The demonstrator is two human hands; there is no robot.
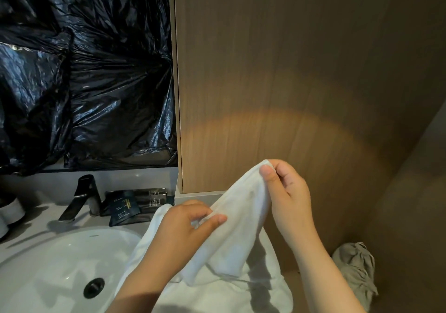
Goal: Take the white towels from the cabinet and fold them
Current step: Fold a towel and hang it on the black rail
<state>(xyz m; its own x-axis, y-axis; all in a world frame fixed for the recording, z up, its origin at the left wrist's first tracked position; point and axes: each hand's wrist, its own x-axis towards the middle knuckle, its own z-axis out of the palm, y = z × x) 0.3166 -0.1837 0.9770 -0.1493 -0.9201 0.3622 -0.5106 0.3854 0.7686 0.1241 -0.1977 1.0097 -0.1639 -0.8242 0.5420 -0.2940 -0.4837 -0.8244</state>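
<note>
While the right hand (287, 192) pinches the top corner of a white towel (231, 235) and lifts it beside the wooden cabinet (289, 83), the left hand (188, 225) pinches the cloth lower down, the rest draping over the counter next to the sink (60, 264).
</note>
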